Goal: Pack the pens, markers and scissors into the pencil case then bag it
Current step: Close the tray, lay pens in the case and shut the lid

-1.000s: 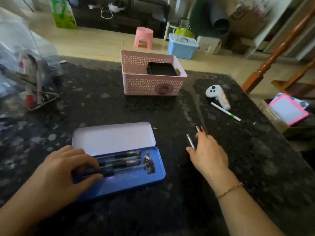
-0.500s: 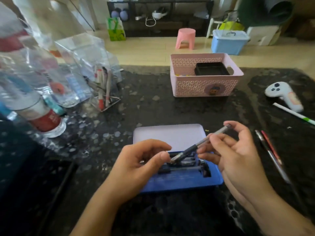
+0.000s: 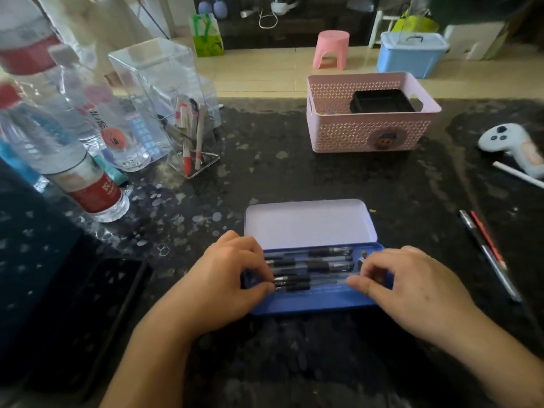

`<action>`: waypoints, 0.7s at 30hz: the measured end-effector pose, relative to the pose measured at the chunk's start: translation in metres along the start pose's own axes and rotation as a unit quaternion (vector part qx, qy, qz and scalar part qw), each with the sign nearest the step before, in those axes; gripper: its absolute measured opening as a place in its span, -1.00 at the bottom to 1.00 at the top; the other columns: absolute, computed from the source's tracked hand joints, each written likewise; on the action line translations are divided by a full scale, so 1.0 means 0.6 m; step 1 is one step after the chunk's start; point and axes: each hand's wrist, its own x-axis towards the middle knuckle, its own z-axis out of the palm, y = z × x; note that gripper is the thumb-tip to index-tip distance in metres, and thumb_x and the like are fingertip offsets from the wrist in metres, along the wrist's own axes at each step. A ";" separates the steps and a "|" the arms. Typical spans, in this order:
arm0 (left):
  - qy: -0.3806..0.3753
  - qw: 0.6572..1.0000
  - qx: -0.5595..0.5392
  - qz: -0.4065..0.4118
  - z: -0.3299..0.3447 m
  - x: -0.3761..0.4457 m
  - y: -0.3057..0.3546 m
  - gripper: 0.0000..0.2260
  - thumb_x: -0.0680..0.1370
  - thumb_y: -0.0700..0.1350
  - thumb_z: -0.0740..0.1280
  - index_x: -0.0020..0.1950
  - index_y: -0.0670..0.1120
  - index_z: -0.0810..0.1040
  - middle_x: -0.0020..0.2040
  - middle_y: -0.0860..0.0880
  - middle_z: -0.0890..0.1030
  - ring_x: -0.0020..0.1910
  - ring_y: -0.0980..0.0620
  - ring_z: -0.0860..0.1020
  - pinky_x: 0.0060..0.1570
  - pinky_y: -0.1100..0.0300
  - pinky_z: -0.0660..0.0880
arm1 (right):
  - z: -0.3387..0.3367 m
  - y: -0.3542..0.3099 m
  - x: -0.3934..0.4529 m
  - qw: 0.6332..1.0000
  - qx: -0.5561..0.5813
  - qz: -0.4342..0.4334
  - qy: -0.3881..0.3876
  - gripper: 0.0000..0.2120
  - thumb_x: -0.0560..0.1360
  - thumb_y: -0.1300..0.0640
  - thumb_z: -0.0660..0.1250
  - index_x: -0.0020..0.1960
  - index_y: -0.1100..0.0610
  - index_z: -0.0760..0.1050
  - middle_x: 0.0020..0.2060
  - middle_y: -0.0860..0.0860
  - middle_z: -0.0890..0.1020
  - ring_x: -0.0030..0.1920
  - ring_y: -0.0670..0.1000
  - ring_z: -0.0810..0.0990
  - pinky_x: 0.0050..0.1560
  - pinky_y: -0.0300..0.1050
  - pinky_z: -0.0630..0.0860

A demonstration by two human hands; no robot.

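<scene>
A blue pencil case (image 3: 309,308) lies open on the dark table, its pale lid (image 3: 309,223) folded back. Several black-grip pens (image 3: 312,264) lie side by side in it. My left hand (image 3: 232,278) pinches the left end of the front pen (image 3: 323,282), and my right hand (image 3: 412,287) pinches its right end, low inside the case. Two loose pens (image 3: 488,254), one red and one silver, lie on the table right of the case. A white marker (image 3: 518,175) lies further back right. I see no scissors.
A pink basket (image 3: 368,134) holding a black tray stands behind the case. At the left are a clear holder (image 3: 188,136) with pens and water bottles (image 3: 85,187). A white controller (image 3: 509,141) lies at the right, a flat black device (image 3: 88,319) at the near left.
My right hand has brought the pen down from above the case into it. My left hand now grips its other end. The pen lies flat with the others.
</scene>
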 end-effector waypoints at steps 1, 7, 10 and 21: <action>-0.012 1.000 0.009 -0.005 0.002 0.000 -0.001 -0.98 0.41 0.04 0.45 -0.19 0.15 0.65 -0.14 0.22 0.51 -0.01 0.20 0.39 -0.02 0.28 0.42 | 0.002 -0.002 0.000 0.999 -0.032 -0.012 0.006 -0.63 0.35 -0.41 0.20 -0.28 -0.11 0.48 -0.38 -0.21 0.52 -0.23 -0.20 0.41 -0.35 -0.28 0.35; 0.004 1.000 0.017 -0.004 0.005 0.001 -0.004 -0.93 0.40 0.04 0.45 -0.16 0.13 0.59 -0.19 0.18 0.51 -0.06 0.19 0.39 -0.08 0.29 0.40 | -0.002 -0.005 -0.002 0.995 -0.082 -0.058 0.016 -0.61 0.34 -0.43 0.18 -0.30 -0.12 0.42 -0.38 -0.22 0.47 -0.24 -0.19 0.38 -0.33 -0.33 0.27; 0.039 0.999 0.006 0.021 0.014 0.007 -0.003 -0.88 0.46 -0.04 0.41 -0.04 0.16 0.63 -0.18 0.18 0.50 -0.07 0.17 0.40 -0.05 0.25 0.39 | -0.006 -0.004 -0.002 0.995 -0.073 -0.060 0.009 -0.65 0.29 -0.41 0.24 -0.32 -0.14 0.39 -0.37 -0.24 0.48 -0.23 -0.22 0.38 -0.35 -0.35 0.24; 0.042 0.998 0.037 0.012 0.017 0.008 -0.017 -0.91 0.41 0.00 0.47 -0.12 0.18 0.67 -0.22 0.21 0.49 -0.11 0.17 0.37 -0.06 0.08 0.45 | -0.040 0.048 0.002 0.996 0.069 -0.050 -0.004 -0.78 0.24 -0.26 0.40 -0.24 -0.17 0.52 -0.32 -0.17 0.59 -0.18 -0.16 0.52 -0.18 -0.07 0.49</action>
